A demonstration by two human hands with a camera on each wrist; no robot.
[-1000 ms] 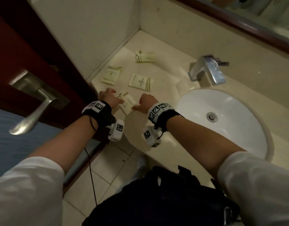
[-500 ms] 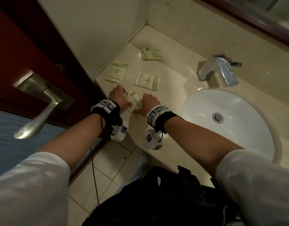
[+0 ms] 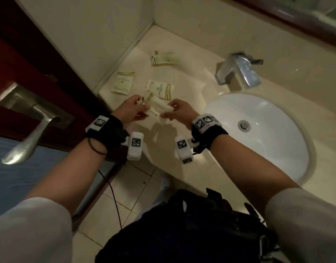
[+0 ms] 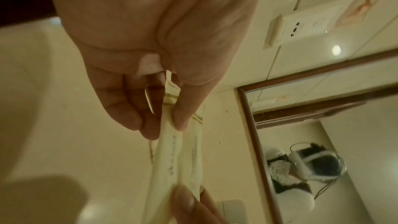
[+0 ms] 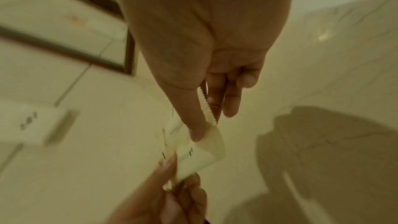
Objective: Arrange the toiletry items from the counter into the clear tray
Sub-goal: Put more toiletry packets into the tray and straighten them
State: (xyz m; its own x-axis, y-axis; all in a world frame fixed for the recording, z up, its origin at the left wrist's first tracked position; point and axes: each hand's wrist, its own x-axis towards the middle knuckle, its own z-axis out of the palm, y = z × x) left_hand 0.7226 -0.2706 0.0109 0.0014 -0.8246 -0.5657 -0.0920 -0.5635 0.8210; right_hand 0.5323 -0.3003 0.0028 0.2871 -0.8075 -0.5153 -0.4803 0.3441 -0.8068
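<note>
Both hands hold cream toiletry sachets [image 3: 157, 106] just above the counter's front edge. My left hand [image 3: 132, 109] pinches their left end between thumb and fingers, and the left wrist view shows two sachets [image 4: 183, 156] held side by side. My right hand [image 3: 177, 111] pinches the other end [image 5: 193, 152]. Three more cream sachets with gold stripes lie on the counter: one near the wall [image 3: 123, 82], one just beyond my hands [image 3: 160, 89], one farther back [image 3: 163, 58]. No clear tray shows in any view.
A white round sink [image 3: 258, 130] is set in the beige counter [image 3: 191, 88] to the right, with a chrome faucet [image 3: 239, 71] behind it. A dark red door with a metal lever handle [image 3: 30, 126] stands at the left. A mirror frame [image 3: 296, 18] runs along the back wall.
Both hands have lifted the sachets off the counter edge and drawn slightly apart, each now pinching an end. The head view has tilted a little toward the counter.
</note>
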